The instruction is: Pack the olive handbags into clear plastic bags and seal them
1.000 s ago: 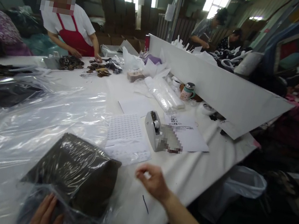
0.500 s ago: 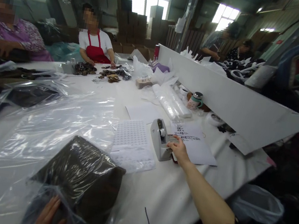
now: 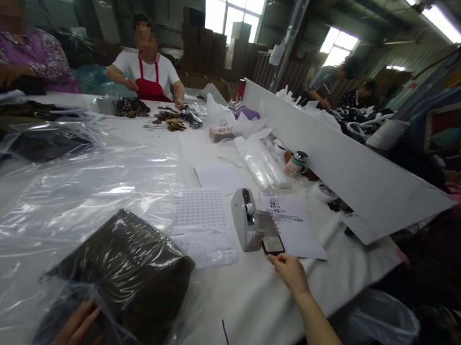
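A dark bundle [image 3: 121, 260] wrapped in clear plastic lies on the white table [image 3: 259, 314], with the left hand [image 3: 80, 331] open against the plastic and partly cut off by the picture's bottom edge. The empty right hand [image 3: 290, 273], fingers loosely together, sits just below a small dark card [image 3: 273, 244] beside a tape dispenser [image 3: 242, 219], and whether they touch is hard to tell; a blurred patch hides part of the dispenser

No legible text, handwritten lines on a paper sheet [image 3: 296, 226] (partly pixelated), too small
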A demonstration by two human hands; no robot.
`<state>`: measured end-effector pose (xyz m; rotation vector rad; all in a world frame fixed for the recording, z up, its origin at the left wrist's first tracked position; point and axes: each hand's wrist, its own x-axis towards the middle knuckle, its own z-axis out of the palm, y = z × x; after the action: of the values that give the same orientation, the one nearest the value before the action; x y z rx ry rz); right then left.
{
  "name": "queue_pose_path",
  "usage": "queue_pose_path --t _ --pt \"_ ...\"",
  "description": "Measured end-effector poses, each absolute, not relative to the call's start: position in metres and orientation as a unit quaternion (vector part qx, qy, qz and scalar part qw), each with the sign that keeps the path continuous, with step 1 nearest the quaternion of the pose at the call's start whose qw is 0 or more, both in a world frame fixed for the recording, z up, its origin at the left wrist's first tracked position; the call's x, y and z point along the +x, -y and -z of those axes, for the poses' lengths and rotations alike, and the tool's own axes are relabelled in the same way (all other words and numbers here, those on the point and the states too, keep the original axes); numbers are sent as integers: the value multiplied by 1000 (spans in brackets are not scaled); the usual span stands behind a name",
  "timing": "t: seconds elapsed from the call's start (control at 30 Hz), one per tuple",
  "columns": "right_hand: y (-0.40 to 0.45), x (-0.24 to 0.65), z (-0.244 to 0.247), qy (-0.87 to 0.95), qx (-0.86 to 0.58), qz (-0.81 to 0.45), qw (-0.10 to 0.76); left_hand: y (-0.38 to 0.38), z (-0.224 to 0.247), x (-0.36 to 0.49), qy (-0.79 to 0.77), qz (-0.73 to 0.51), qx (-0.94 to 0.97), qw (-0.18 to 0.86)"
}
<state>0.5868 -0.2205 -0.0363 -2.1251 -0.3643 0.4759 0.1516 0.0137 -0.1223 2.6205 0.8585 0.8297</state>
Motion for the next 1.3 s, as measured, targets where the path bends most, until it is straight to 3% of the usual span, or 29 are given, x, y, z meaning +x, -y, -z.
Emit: queue_pose_path --t 0.2,0.4,0.67,1.03,1.3 --pt "161 514 -36 284 -780 -325 453 -6 110 151 -295 -298 898 132" --pt "65 386 -59 518 -606 -510 324 -4 108 151 -285 -301 900 136" --pt "5 339 -52 678 -583 -431 123 -11 114 153 -265 -324 899 130" --pt "-1 342 -44 671 -604 -411 127 -11 114 153 -263 -329 900 112" --pt "-12 341 -48 677 -603 -413 84 -11 115 154 -265 -325 902 101"
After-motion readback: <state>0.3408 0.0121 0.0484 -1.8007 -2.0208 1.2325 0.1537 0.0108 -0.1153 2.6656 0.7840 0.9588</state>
